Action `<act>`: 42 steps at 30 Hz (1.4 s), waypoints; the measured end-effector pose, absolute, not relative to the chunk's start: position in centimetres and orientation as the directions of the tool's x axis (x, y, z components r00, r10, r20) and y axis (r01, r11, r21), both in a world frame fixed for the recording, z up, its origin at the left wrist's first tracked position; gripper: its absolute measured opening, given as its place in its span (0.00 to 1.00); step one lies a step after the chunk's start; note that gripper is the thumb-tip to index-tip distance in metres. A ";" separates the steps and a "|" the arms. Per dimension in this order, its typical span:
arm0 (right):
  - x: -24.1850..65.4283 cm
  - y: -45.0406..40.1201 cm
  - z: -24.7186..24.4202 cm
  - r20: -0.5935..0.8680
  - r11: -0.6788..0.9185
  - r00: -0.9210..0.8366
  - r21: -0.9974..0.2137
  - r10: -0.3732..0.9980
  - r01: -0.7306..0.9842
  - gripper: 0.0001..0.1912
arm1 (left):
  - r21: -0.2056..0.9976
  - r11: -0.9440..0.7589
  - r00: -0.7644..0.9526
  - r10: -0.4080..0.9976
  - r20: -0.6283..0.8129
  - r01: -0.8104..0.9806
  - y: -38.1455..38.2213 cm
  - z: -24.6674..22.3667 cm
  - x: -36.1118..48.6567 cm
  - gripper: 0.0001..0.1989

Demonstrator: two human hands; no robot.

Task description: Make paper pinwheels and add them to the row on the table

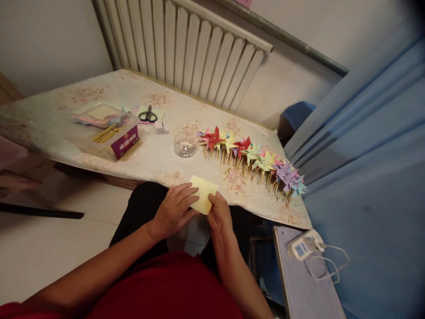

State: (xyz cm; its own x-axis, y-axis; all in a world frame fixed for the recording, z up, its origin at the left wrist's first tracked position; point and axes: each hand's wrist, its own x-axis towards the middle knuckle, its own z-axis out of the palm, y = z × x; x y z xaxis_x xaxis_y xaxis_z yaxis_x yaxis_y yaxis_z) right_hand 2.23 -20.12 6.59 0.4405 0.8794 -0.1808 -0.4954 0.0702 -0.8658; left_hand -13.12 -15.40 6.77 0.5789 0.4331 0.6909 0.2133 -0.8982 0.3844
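Paper lies right of left hand, whose extended fingers overlap it, grip unclear; right hand pinches opposite edge.

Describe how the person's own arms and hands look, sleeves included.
The left hand and right hand are ungloved, with no watch visible. Both forearms are bare. A red sleeve shows on the left side; any right sleeve is out of view.
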 end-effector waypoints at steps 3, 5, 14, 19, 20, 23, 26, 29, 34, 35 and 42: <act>3.1 -20.2 6.7 -0.265 0.051 0.438 -0.806 0.859 -0.589 0.13 | 0.673 -0.710 0.425 0.684 0.593 0.206 -15.2 7.0 -13.4 0.24; 3.5 -20.2 6.9 -0.293 0.043 0.439 -0.791 0.849 -0.611 0.12 | 0.894 -0.425 0.276 0.884 0.377 0.142 -14.7 7.3 -13.3 0.24; 3.8 -20.7 7.6 -0.265 -0.011 0.335 -0.798 0.904 -0.603 0.16 | 0.786 0.572 0.640 0.699 -0.319 -0.232 -12.8 7.7 -12.8 0.19; 3.7 -20.8 7.9 -0.268 -0.062 0.276 -0.812 0.923 -0.581 0.17 | 0.714 0.657 0.785 0.565 -0.253 -0.242 -12.9 7.1 -12.5 0.20; 3.6 -20.8 7.9 -0.270 -0.070 0.270 -0.815 0.924 -0.575 0.17 | 0.704 0.670 0.798 0.547 -0.253 -0.236 -13.0 7.1 -12.4 0.20; 3.3 -20.8 8.0 -0.275 -0.084 0.269 -0.826 0.923 -0.557 0.18 | 0.682 0.702 0.808 0.515 -0.287 -0.205 -13.2 7.0 -12.3 0.20; 3.1 -20.8 8.1 -0.276 -0.090 0.283 -0.843 0.919 -0.531 0.17 | 0.675 0.713 0.784 0.523 -0.335 -0.188 -13.3 6.8 -12.1 0.19; 3.1 -20.9 8.1 -0.272 -0.098 0.298 -0.866 0.915 -0.491 0.15 | 0.680 0.709 0.749 0.551 -0.367 -0.188 -13.4 6.7 -12.0 0.18; 3.5 -21.1 7.8 -0.268 -0.114 0.349 -0.908 0.898 -0.404 0.16 | 0.662 0.717 0.707 0.585 -0.397 -0.221 -13.3 7.0 -11.9 0.18; 3.6 -21.1 7.8 -0.267 -0.118 0.364 -0.916 0.892 -0.384 0.16 | 0.658 0.718 0.696 0.592 -0.406 -0.228 -13.4 7.1 -11.9 0.18; 3.9 -21.4 7.1 -0.200 -0.106 0.531 -0.974 0.823 -0.202 0.13 | 0.629 0.714 0.617 0.653 -0.440 -0.308 -13.4 7.4 -11.9 0.18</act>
State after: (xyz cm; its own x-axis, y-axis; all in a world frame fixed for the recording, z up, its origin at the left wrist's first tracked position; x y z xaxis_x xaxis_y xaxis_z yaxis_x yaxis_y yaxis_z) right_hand 3.93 -21.40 7.12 0.5313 0.8233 -0.1999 -0.2021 -0.1061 -0.9736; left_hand -11.89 -13.38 7.36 0.6165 0.6532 -0.4396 -0.3083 0.7140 0.6286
